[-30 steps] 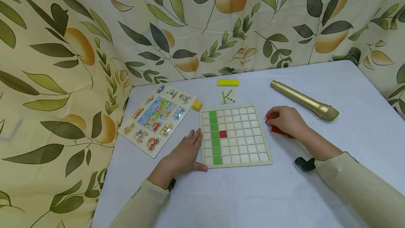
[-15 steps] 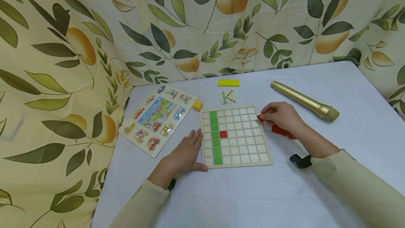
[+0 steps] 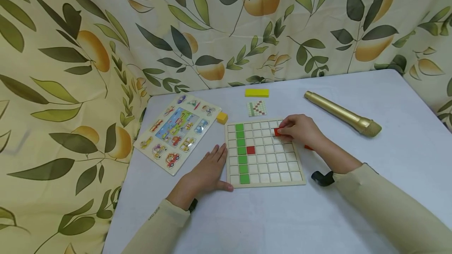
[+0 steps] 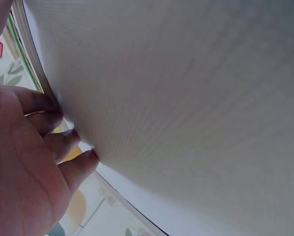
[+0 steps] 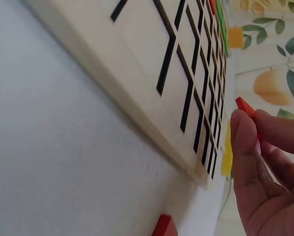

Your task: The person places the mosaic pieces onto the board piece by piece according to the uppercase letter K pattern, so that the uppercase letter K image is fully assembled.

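Between thumb and fingertips, my right hand (image 3: pixel 300 128) pinches a small red square tile (image 3: pixel 277 131) over the upper right of a wooden grid board (image 3: pixel 265 185). The right wrist view shows that red tile (image 5: pixel 244 107) held above the board's surface. On the board, green tiles (image 3: pixel 241 142) fill one column near the left, and one red tile (image 3: pixel 250 150) lies just right of them. My left hand (image 3: pixel 206 171) rests at the board's left edge, fingers extended and thumb at the lower corner. More red tiles (image 3: pixel 308 147) lie right of the board, mostly hidden by the right arm.
A picture puzzle board (image 3: pixel 178 133) lies to the left with an orange block (image 3: pixel 221 118) at its corner. Behind the grid are a small pattern card (image 3: pixel 257 108) and a yellow block (image 3: pixel 256 93). A gold microphone (image 3: pixel 342 113) lies at the right rear.
My right hand has picked up a red tile beside the board and carried it left over the grid. The left hand stays at the board's edge.
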### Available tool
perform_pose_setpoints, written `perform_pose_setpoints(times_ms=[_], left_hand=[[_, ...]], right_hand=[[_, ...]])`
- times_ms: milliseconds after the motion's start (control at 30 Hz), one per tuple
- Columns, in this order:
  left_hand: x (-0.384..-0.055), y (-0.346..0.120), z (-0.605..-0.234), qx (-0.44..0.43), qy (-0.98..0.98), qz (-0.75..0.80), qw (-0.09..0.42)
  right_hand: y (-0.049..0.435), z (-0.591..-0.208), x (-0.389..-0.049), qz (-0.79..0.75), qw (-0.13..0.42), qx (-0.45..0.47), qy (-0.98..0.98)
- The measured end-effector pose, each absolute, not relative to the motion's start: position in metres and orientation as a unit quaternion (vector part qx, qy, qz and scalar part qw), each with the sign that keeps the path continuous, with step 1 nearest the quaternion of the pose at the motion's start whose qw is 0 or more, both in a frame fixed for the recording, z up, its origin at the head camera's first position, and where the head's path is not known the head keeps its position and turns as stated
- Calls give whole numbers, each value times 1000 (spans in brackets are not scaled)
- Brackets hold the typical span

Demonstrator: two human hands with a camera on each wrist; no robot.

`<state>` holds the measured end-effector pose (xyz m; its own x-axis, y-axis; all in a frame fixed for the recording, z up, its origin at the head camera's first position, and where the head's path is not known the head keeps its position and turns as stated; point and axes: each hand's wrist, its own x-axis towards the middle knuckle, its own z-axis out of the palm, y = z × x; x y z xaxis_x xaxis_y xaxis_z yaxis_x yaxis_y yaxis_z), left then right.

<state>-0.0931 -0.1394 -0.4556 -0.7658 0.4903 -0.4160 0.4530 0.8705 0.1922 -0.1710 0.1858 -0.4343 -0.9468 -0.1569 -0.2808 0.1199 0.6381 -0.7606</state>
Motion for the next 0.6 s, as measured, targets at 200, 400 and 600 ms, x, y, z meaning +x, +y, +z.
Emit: perform_pose_setpoints(times_ms=[200,400,600], left_hand=[[-93,-139,-455,250,939,38,233],[-93,-139,-456,251,939,44,229],[-93,-139,-455,249,940,43,231]], right_hand=[[169,-439,-174,-444,180,-13,877],[154,-444,-177,-446,186,-27,875],[142,-447,-175,-448,201,-32,871]])
